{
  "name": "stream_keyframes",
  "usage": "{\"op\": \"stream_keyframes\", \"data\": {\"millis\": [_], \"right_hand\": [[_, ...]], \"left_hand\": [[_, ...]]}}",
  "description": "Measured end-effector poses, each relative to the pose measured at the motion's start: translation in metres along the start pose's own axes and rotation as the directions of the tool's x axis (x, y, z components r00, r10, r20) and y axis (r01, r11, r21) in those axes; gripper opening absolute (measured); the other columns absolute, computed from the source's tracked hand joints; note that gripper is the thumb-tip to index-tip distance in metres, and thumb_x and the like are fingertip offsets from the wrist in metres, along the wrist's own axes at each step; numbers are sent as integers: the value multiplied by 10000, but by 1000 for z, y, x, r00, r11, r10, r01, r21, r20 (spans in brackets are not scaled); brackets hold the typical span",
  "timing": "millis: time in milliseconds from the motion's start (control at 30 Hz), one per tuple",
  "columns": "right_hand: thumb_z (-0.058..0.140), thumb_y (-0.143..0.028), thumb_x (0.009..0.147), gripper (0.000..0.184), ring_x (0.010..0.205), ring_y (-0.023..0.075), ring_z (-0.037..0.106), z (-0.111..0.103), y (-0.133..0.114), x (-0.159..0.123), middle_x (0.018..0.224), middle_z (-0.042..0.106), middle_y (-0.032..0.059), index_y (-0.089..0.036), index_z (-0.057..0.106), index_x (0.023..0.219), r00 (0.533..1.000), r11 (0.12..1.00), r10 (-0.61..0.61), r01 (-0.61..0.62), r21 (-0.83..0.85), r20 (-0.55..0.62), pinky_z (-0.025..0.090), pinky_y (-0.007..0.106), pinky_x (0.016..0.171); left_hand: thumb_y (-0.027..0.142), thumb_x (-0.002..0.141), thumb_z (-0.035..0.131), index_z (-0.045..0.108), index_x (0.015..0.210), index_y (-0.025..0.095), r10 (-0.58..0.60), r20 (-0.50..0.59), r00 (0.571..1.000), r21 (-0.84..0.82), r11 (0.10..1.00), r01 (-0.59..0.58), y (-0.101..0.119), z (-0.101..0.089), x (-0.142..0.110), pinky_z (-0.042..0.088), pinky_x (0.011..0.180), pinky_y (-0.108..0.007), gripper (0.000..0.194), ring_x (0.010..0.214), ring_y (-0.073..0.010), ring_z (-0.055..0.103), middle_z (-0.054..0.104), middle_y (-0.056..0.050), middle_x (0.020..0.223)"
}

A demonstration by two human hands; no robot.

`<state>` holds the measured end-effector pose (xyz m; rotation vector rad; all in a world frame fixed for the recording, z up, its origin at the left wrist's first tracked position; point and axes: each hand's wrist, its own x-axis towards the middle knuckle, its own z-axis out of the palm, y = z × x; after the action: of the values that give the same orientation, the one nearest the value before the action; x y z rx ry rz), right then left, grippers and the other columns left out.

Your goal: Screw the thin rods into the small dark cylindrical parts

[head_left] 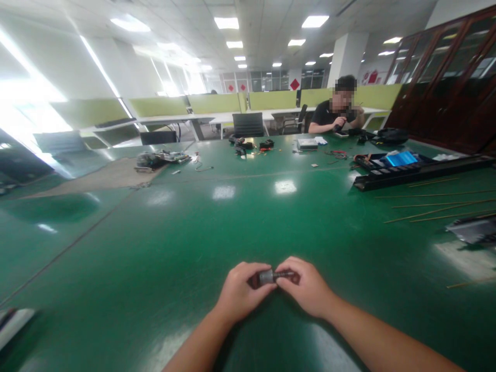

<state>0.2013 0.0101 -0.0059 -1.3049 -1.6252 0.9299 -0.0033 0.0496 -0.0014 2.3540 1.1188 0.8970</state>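
Observation:
Between my two hands is a small part that looks like a motor rotor (266, 277), with a silver cylindrical middle, a dark reddish end and a thin dark shaft to the right. My left hand (240, 292) is closed around the silver cylinder, thumb below and fingers above. Pinched at the shaft side is my right hand (306, 287), its thumb and fingertips closed near a dark reddish-brown piece. The part lies roughly level, just above the green table (186, 232). My fingers cover some of its ends, so finer detail is hidden.
Across the table a person (329, 116) sits handling a dark object. A black tray (387, 161) with a blue packet, a long black channel (422, 173) and several thin rods (437, 206) lie right. Electronic parts (163, 159) rest on brown cardboard (101, 178) far left.

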Motion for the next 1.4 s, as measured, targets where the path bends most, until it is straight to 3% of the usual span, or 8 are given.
{"op": "stream_keyframes", "data": {"millis": [1400], "right_hand": [[671,-205,815,63,707,151,586,0,1,0,807,645,13,-188,706,864,999,1000,28,-28,7,-17,440,247,641]], "left_hand": [[355,737,774,733,969,230,-23,-17,1000,-19,1000,23,2,-3,2,491,629,-272,267,658,-164,643,740,-26,791]]}}
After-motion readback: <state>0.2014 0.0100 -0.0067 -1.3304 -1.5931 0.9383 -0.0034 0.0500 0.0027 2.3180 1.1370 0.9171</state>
